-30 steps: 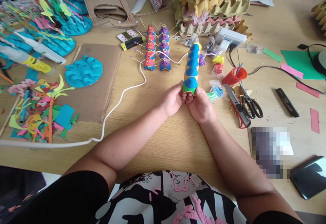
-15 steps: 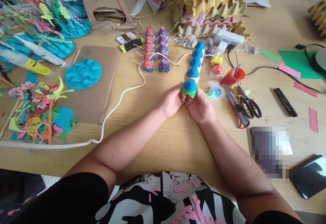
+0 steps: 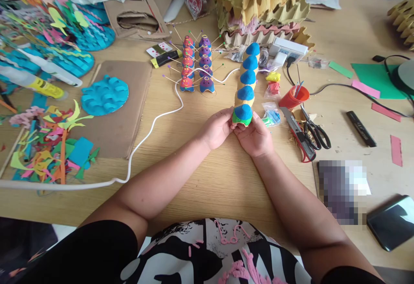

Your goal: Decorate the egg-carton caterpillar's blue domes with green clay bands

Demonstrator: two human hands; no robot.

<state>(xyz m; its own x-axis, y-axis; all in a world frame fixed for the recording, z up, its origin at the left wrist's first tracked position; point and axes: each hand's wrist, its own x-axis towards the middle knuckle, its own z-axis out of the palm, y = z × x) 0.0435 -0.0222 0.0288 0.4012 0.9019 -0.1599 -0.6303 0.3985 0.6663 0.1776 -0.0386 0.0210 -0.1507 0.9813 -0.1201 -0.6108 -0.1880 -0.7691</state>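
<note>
We held a blue-capped egg-carton strip (image 3: 248,77) above the desk (image 3: 190,185), between its near edge and the stack of egg trays (image 3: 261,10) towards its far edge. Our left hand (image 3: 217,129) and right hand (image 3: 255,136) were close together, both clamped on the strip's near end, thumbs at its sides and fingers curled beneath.

As far as we could see, all five humps wore blue on top, and the nearest also had green below its blue cap. Yellowish carton showed between the humps. We saw no face, ring or pin on it, though its underside and the sides turned from us could not be checked. Farther back towards the desk's far edge, the red row (image 3: 186,72) and the purple row (image 3: 206,72) had faces, rings and coloured-headed pins; against these, we judged our strip only part decorated, its capping done and its finer details lacking.

The green-fronted end pointed at us and the near edge. The long axis ran away towards the far edge, leaning slightly to the right, humps upward. How high the far end stood off the desk we could not tell.
</note>
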